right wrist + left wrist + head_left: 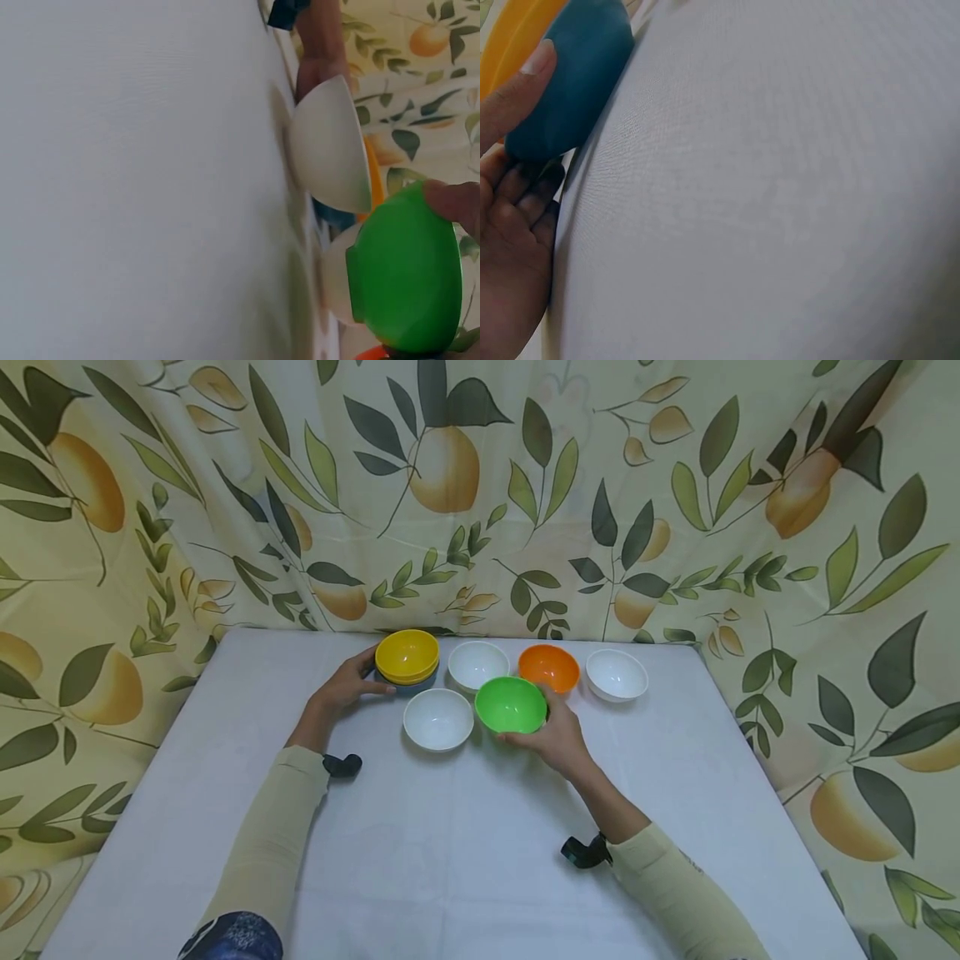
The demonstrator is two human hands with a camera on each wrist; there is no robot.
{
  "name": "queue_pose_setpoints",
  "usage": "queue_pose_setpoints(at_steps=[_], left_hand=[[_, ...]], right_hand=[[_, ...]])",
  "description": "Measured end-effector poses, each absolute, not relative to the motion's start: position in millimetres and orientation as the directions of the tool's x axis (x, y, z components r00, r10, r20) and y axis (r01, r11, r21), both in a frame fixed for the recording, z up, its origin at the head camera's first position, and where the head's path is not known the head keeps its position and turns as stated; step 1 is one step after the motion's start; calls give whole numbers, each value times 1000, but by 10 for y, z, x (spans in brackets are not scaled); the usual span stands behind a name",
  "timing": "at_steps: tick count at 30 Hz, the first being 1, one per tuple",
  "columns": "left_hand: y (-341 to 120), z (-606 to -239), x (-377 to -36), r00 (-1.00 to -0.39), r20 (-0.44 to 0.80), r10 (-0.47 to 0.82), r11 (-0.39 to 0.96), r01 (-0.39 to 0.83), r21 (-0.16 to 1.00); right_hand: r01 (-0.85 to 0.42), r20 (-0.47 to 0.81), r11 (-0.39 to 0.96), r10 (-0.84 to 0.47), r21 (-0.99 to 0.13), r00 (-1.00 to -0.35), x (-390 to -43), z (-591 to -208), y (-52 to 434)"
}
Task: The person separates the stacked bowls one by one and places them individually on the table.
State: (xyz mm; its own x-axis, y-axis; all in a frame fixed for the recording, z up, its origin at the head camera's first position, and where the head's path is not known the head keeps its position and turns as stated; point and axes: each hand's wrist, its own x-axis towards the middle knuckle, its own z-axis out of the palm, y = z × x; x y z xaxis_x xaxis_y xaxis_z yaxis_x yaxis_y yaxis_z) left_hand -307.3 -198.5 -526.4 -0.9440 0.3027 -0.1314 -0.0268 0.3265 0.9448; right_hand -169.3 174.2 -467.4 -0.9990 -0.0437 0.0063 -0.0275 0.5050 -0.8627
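My left hand (347,683) holds the side of a blue bowl (411,689) at the table's back. Its thumb lies on the blue wall (581,82) in the left wrist view, with the fingers around the far side. Yellow bowls (407,653), apparently two, are nested in the blue one. My right hand (561,737) grips a green bowl (512,705) by its rim, thumb at the near side. The right wrist view shows the green bowl (409,270) held off the cloth. Just left of it stands a white bowl (438,720).
Behind the green bowl are another white bowl (478,666) and an orange bowl (549,667). A third white bowl (617,675) stands farther right. White cloth (450,852) covers the table, and a fruit-patterned curtain (480,560) hangs along its back edge.
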Motion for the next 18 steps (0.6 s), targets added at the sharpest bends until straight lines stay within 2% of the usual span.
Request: queue_pose_setpoints(at_steps=[18], left_hand=[[-1965,-5258,-3088,-948,-129,290,326,-29,945]], right_hand=[[31,-47,544,-17,-839,-999,-1604,-4873,1822]])
